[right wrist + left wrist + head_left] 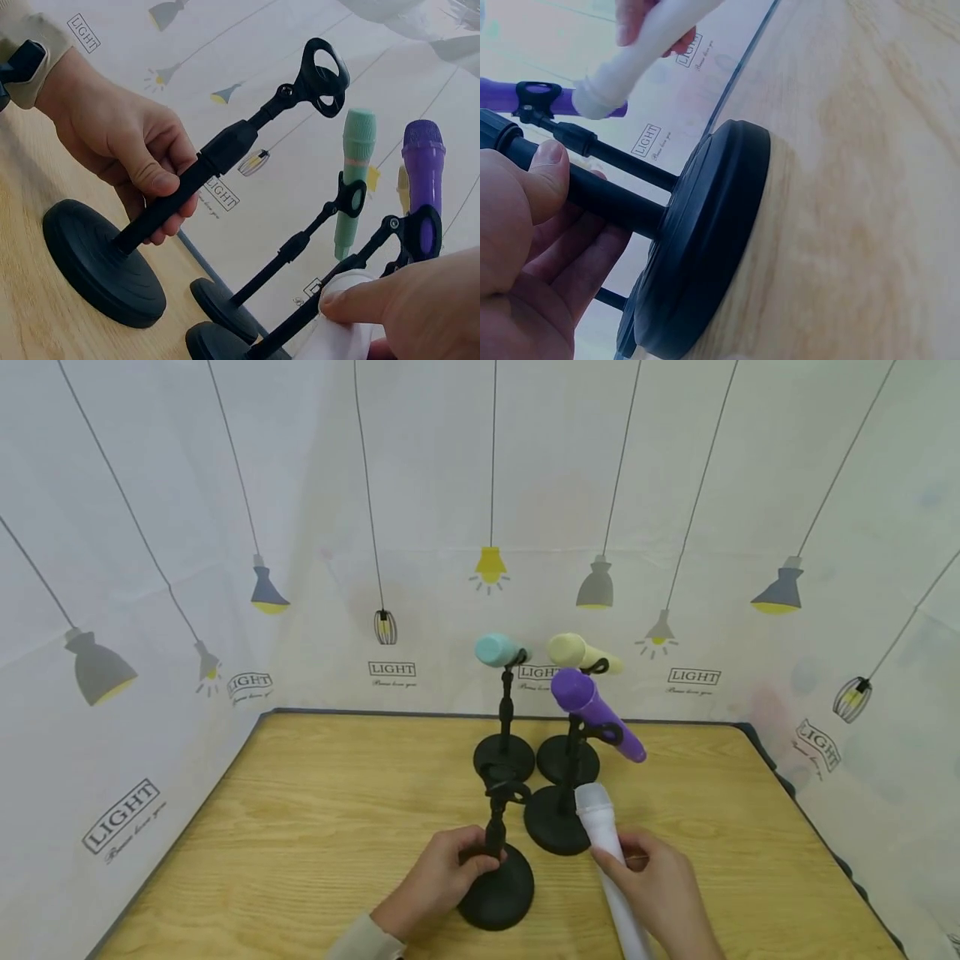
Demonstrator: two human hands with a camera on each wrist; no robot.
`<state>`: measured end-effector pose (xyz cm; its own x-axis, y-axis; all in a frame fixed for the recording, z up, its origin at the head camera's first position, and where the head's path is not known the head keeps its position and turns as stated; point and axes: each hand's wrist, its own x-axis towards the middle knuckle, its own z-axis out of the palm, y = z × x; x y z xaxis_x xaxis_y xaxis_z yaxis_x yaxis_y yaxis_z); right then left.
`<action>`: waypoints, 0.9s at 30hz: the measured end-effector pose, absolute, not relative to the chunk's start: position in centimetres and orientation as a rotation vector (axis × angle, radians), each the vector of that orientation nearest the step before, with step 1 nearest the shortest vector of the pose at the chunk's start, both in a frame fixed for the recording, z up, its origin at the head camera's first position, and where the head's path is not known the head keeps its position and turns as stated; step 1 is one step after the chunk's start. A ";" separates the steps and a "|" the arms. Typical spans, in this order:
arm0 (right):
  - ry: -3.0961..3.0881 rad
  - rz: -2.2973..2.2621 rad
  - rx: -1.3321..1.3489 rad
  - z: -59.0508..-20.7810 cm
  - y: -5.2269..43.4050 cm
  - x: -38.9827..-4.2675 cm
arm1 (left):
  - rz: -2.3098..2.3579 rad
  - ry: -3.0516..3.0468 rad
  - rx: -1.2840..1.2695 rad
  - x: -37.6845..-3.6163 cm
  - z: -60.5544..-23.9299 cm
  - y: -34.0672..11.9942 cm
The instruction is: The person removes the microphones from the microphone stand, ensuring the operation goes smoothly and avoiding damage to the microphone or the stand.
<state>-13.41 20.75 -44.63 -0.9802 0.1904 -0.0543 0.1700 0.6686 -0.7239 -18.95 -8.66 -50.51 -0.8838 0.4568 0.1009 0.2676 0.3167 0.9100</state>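
My left hand (pixel 441 878) grips the pole of a black desktop microphone stand (pixel 498 897), thumb on one side and fingers round the other. The stand's round base is on the wooden table, and its clip (pixel 324 79) holds no microphone in the right wrist view. To the right of it, my right hand (pixel 663 883) holds a white microphone (pixel 597 817) by the body, between thumb and fingers. The microphone's head points up and away, close in front of the purple microphone's stand. In the left wrist view, the white microphone (pixel 634 67) is tilted above the stand's base.
Behind my hands, a purple microphone (pixel 592 706), a teal microphone (pixel 498 650) and a pale yellow microphone (pixel 572 652) sit in black stands. The wooden table (pixel 322 802) ends at a backdrop (pixel 435 527) printed with hanging lamps, which also runs along both sides.
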 end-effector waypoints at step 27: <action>-2.973 1.188 -0.623 -48.9 21.8 -12.9 | 1.626 2.387 0.633 -18.7 -50.4 -8.7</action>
<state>-12.95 21.76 -48.88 -0.9202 0.3033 -0.2474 0.3903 0.6628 -0.6390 -18.74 -8.68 -50.44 -0.8921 0.4438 0.0851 0.2417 0.3095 0.9196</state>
